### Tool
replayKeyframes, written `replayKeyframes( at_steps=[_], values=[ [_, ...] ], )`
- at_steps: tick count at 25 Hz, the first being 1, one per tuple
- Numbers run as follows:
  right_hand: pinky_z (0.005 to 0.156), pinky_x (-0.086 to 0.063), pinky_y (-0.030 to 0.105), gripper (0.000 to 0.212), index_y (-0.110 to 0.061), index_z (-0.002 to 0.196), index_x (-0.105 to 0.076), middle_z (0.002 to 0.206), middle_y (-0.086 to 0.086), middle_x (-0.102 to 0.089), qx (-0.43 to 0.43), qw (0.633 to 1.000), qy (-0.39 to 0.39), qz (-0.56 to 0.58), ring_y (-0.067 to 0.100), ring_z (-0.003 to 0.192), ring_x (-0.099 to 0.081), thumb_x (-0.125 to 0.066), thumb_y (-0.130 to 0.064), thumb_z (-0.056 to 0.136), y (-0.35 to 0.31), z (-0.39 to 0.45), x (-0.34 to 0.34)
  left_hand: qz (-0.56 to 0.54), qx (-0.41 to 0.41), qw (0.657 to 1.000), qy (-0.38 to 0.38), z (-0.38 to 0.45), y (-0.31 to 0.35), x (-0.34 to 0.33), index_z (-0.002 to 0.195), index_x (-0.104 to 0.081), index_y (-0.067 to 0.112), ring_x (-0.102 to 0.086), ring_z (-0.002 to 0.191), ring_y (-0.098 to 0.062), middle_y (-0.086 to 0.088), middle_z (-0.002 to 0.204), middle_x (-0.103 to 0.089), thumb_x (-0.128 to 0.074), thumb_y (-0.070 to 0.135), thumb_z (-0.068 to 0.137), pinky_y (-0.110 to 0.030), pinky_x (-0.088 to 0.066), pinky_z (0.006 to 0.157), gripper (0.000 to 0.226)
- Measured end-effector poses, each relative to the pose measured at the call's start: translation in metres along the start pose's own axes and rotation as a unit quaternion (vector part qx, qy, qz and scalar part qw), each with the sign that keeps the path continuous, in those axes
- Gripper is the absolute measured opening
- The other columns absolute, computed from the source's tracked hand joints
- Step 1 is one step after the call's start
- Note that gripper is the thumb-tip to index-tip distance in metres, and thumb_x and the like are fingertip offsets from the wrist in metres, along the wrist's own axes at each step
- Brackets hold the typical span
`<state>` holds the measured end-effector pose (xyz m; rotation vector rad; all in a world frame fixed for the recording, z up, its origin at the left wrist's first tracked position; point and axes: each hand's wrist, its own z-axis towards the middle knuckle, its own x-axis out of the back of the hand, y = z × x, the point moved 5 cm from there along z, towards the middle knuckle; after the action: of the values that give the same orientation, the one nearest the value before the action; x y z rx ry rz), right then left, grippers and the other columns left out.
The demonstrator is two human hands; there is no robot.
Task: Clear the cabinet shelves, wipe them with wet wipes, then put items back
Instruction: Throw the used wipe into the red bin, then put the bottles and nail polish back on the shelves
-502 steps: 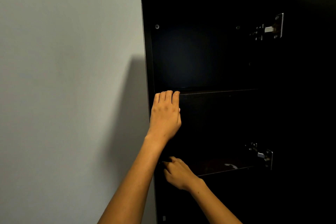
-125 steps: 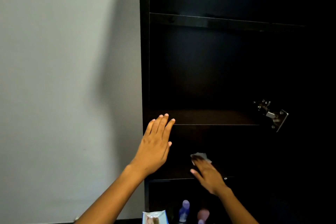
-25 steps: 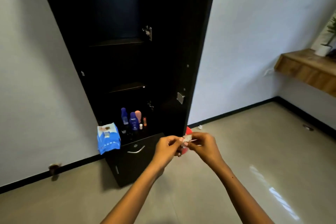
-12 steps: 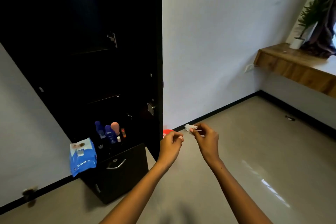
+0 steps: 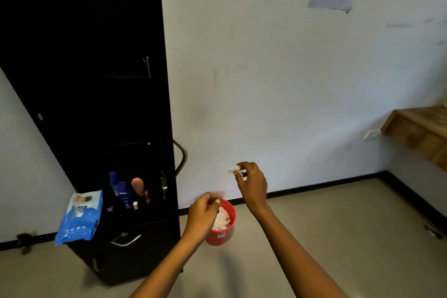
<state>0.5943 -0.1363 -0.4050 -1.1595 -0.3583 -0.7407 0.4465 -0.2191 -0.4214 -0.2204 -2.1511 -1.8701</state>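
My right hand (image 5: 251, 184) pinches a small crumpled white wet wipe (image 5: 233, 170) between fingertips — held above the round red plastic bin (image 5: 223, 230) of used white wipes. My left hand (image 5: 202, 215) is loosely curled over the bin's rim; whether it holds anything, I cannot tell. The tall black cabinet (image 5: 96, 80) stands open at left — a blue wet-wipe pack (image 5: 79, 218) on its lower ledge.

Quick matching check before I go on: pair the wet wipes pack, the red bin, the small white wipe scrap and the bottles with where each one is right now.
Things:
1. blue wet wipes pack
2. small red plastic bin
3. small crumpled white wipe scrap
4. blue and pink toiletry bottles

Places:
A. on the floor by the wall, white wipes inside
B. standing inside the black cabinet
C. on the lower cabinet unit's top, left end
D. pinched in the right hand

Pairs: 1-C, 2-A, 3-D, 4-B
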Motion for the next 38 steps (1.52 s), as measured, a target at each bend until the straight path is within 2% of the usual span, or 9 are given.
replayKeyframes(
  at_steps=[5,12,18,22,27,29,33,35,38],
  values=[
    [0.079,-0.049,0.033,0.033,-0.012,0.122,-0.059,0.117,0.009,-0.065,0.019,0.980,-0.104,-0.170,0.028,0.102,-0.063,-0.058,-0.024,0.090,0.021,0.080,-0.046,-0.016,0.041,0.998,0.037,0.025,-0.009,-0.009,0.094,-0.061,0.019,-0.062,0.097,-0.022,-0.004,0.105,-0.066,-0.048,0.017,0.093,-0.017,-0.048,0.065,0.013],
    [0.063,-0.045,0.025,0.018,-0.009,0.092,-0.070,0.091,0.007,-0.073,0.002,0.986,-0.100,-0.131,0.024,0.081,-0.067,-0.053,-0.013,0.089,0.032,0.074,-0.055,-0.002,0.045,0.998,0.048,0.039,-0.007,-0.011,0.097,-0.060,0.014,-0.061,0.095,-0.020,-0.004,0.103,-0.065,-0.046,0.018,0.095,-0.011,-0.046,0.059,0.015],
    [0.067,-0.045,0.021,0.019,-0.013,0.096,-0.071,0.096,0.002,-0.073,0.025,0.985,-0.131,-0.112,0.019,0.084,-0.067,-0.054,-0.019,0.091,0.004,0.023,-0.041,0.013,0.022,0.999,0.032,0.023,-0.003,-0.011,0.096,-0.061,0.014,-0.062,0.091,-0.017,-0.005,0.104,-0.066,-0.046,0.016,0.094,-0.014,-0.045,0.063,0.015],
    [0.064,-0.043,0.021,0.020,-0.014,0.094,-0.071,0.093,0.002,-0.073,0.026,0.981,-0.136,-0.137,0.018,0.082,-0.067,-0.054,-0.022,0.090,-0.026,-0.035,-0.026,0.018,-0.002,1.000,-0.001,-0.015,-0.015,0.006,0.099,-0.062,0.017,-0.060,0.100,-0.020,-0.003,0.110,-0.064,-0.047,0.018,0.094,-0.022,-0.048,0.076,0.016],
    [0.060,-0.050,0.029,0.018,-0.014,0.078,-0.069,0.075,0.002,-0.071,0.018,0.977,-0.138,-0.163,0.017,0.070,-0.064,-0.055,-0.025,0.083,-0.093,-0.124,-0.018,0.032,-0.053,0.997,-0.037,-0.072,-0.039,0.071,0.098,-0.064,0.016,-0.063,0.089,-0.012,-0.003,0.101,-0.066,-0.048,0.016,0.094,-0.016,-0.045,0.068,0.016],
    [0.055,-0.047,0.022,0.017,-0.014,0.079,-0.067,0.074,0.001,-0.069,0.019,0.977,-0.149,-0.150,0.014,0.065,-0.060,-0.058,-0.027,0.084,-0.130,-0.155,-0.029,0.037,-0.068,0.996,-0.032,-0.090,-0.051,0.113,0.098,-0.064,0.016,-0.062,0.088,-0.009,-0.001,0.097,-0.067,-0.049,0.015,0.093,-0.014,-0.044,0.068,0.016],
    [0.054,-0.044,0.022,0.016,-0.015,0.081,-0.065,0.073,0.000,-0.066,0.052,0.977,-0.173,-0.115,0.014,0.066,-0.060,-0.059,-0.029,0.085,-0.200,-0.190,-0.078,0.038,-0.081,0.996,0.022,-0.109,-0.077,0.202,0.095,-0.062,0.019,-0.063,0.085,-0.013,-0.002,0.093,-0.067,-0.050,0.014,0.092,-0.022,-0.048,0.071,0.014],
    [0.051,-0.035,0.022,0.015,-0.016,0.079,-0.064,0.073,0.000,-0.066,0.062,0.977,-0.167,-0.121,0.015,0.067,-0.060,-0.059,-0.029,0.085,-0.224,-0.192,-0.101,0.040,-0.070,0.995,0.061,-0.110,-0.088,0.239,0.094,-0.062,0.018,-0.063,0.084,-0.017,-0.004,0.091,-0.067,-0.051,0.013,0.092,-0.029,-0.050,0.075,0.013],
    [0.050,-0.032,0.022,0.014,-0.018,0.081,-0.066,0.073,-0.001,-0.066,0.074,0.976,-0.160,-0.130,0.014,0.066,-0.060,-0.058,-0.029,0.086,-0.248,-0.183,-0.136,0.025,-0.044,0.993,0.111,-0.104,-0.103,0.285,0.091,-0.061,0.018,-0.063,0.082,-0.018,-0.002,0.090,-0.065,-0.050,0.011,0.092,-0.020,-0.049,0.073,0.013]
  ],
)
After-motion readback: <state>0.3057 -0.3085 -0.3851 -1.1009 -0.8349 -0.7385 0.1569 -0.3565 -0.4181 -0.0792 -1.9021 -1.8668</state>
